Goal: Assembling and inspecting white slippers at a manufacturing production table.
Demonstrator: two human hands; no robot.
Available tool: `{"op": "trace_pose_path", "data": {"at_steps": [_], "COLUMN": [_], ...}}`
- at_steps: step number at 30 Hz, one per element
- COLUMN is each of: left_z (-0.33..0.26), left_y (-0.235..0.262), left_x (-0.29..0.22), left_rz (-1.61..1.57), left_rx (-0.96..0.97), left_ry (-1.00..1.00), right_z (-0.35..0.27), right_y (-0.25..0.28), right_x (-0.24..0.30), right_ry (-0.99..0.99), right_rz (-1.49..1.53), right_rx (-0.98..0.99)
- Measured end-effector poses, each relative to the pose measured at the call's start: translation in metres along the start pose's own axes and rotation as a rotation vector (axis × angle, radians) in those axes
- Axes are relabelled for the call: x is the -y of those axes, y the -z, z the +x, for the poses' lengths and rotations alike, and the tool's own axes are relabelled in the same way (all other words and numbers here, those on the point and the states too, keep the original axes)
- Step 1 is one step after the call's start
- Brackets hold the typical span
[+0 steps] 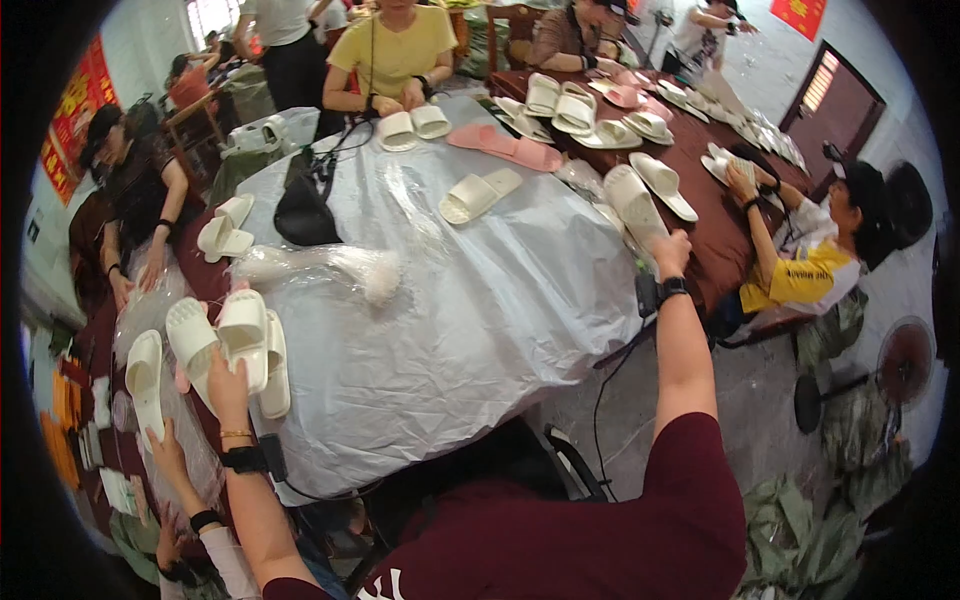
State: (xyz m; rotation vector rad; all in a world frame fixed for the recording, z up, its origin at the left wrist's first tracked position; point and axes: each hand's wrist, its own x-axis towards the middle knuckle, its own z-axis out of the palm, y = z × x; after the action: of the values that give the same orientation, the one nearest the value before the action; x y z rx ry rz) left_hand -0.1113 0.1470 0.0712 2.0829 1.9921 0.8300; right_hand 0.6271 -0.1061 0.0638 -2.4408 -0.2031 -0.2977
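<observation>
Out to the left, my left hand is closed on a white slipper. Two more white slippers press close on either side of it; whether my fingers also hold them I cannot tell. My right hand reaches to the table's right side and grips the heel end of a white slipper. Just beyond that one rests another white slipper. Between my arms spreads a table covered with grey-white plastic sheeting. A single white slipper lies on its far half, near a pink pair.
Crumpled clear plastic and a black bag lie on the left of the sheet. Co-workers sit around; one person's hand is beside my left arm at a white slipper. More slippers cover the brown tablecloth. A cable hangs below.
</observation>
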Motion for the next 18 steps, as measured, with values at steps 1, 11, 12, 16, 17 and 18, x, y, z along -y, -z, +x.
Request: {"op": "trace_pose_path", "data": {"at_steps": [1,11,12,16,17,18], "left_z": [-0.006,-0.082,-0.08,-0.097,-0.102,-0.106], "left_y": [-0.022,0.013,0.008,0.008,0.006,0.001], "left_x": [0.012,-0.036,-0.039,-0.052,-0.055,-0.055], "left_rz": [0.049,-0.116,-0.17,-0.319,-0.355,-0.351], "left_rx": [-0.111,-0.098,-0.072,0.016,0.03,0.031], "left_ry": [-0.167,-0.189,-0.231,-0.172,-0.153,-0.138], "right_z": [0.018,0.054,0.078,0.097,0.091,0.086], "right_y": [-0.003,-0.035,-0.029,-0.01,0.003,0.018], "right_x": [-0.02,-0.051,-0.069,-0.044,-0.034,-0.027], "right_ry": [0.053,0.153,0.198,-0.326,-0.331,-0.338], "right_rz": [0.032,0.188,0.22,0.976,1.099,1.22], "right_rx": [0.036,0.099,0.094,0.377,0.465,0.548]}}
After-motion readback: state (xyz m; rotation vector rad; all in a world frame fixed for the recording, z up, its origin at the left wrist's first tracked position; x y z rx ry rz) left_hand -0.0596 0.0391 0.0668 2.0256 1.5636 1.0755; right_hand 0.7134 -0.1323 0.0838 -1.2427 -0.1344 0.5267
